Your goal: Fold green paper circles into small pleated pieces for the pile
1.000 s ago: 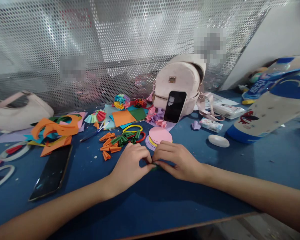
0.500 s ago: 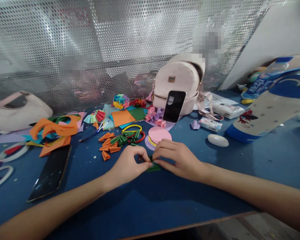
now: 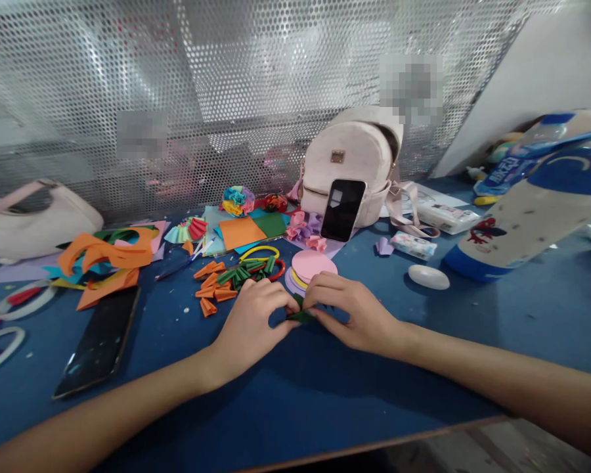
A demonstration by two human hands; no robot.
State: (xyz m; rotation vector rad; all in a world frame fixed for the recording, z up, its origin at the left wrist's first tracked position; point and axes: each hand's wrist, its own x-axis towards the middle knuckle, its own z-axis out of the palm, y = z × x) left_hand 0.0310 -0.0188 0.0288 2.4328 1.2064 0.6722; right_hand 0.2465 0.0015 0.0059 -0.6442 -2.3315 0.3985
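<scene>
A small piece of dark green paper [image 3: 301, 316] is pinched between the fingertips of my left hand [image 3: 256, 323] and my right hand [image 3: 357, 312], above the blue table. Both hands are closed on it, and their fingers hide part of it. Just behind them lie stacked paper circles [image 3: 314, 265], with a pink one on top. Folded green paper pieces [image 3: 246, 274] rest over scissors with yellow and red handles [image 3: 259, 252]. Several folded orange pieces [image 3: 209, 306] sit to the left of these.
A black phone [image 3: 98, 341] lies at the left, partly under orange cut paper [image 3: 109, 259]. Behind stand a pale backpack [image 3: 345, 154] and an upright phone [image 3: 343, 210]. On the right are a large bottle [image 3: 517, 226] and a white oval object [image 3: 428, 276].
The green paper has tilted and risen slightly between my fingers. My left hand has turned, showing more of its back, while my right hand has barely moved.
</scene>
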